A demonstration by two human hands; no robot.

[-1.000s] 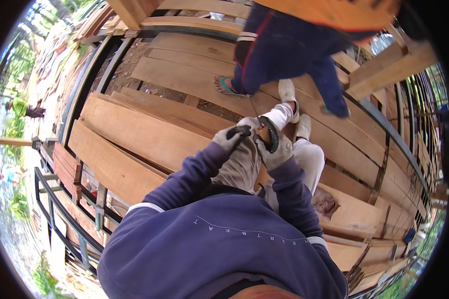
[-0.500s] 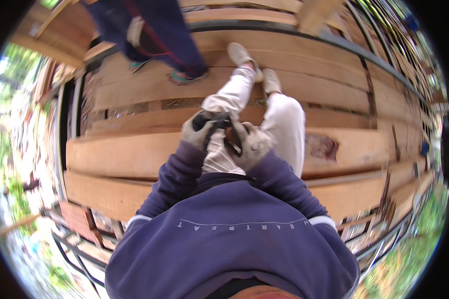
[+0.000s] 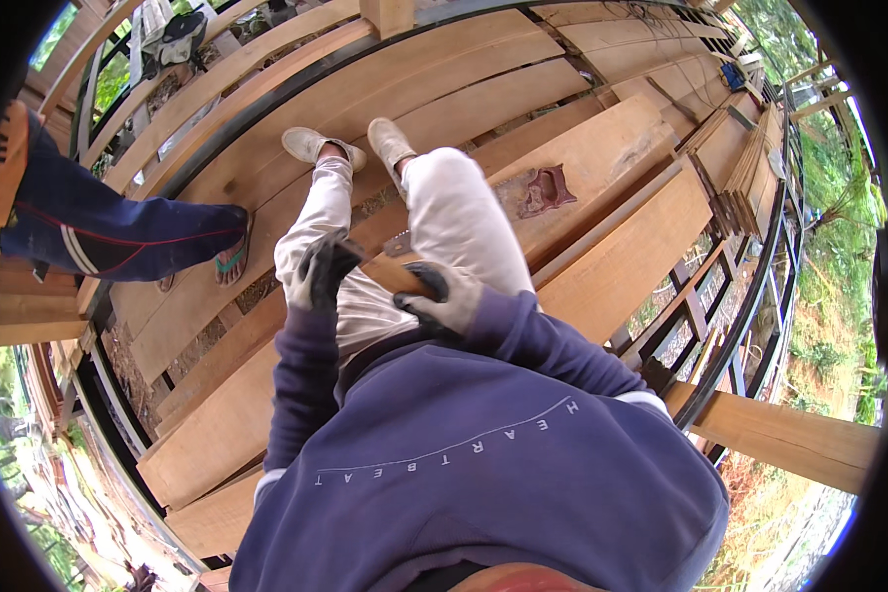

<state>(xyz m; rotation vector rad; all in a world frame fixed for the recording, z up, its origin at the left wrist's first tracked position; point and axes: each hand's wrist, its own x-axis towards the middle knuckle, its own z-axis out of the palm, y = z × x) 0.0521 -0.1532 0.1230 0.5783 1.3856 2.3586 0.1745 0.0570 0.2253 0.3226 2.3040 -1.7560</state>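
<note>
My left hand (image 3: 318,278), in a pale work glove with dark fingers, is closed above my left thigh. A small dark brown piece (image 3: 339,247) shows at its fingertips; its kind is unclear. My right hand (image 3: 448,300), gloved the same way, grips a short wooden block (image 3: 397,277) over my lap. The block's far end lies close to the left hand's dark piece; I cannot tell whether they touch. A handsaw (image 3: 546,191) with a reddish-brown handle rests on the plank beyond my right leg, its blade partly hidden behind that leg.
Wooden planks (image 3: 592,148) with open gaps form the floor and seat around me. Another person's leg (image 3: 148,237) in dark trousers stands at the left. A dark metal rail (image 3: 735,345) runs along the right, and stacked boards (image 3: 740,173) lie at the far right.
The view has swung, so the other person's leg now sits further left and the saw shows more fully. My hands have come apart somewhat, exposing the wooden block between them.
</note>
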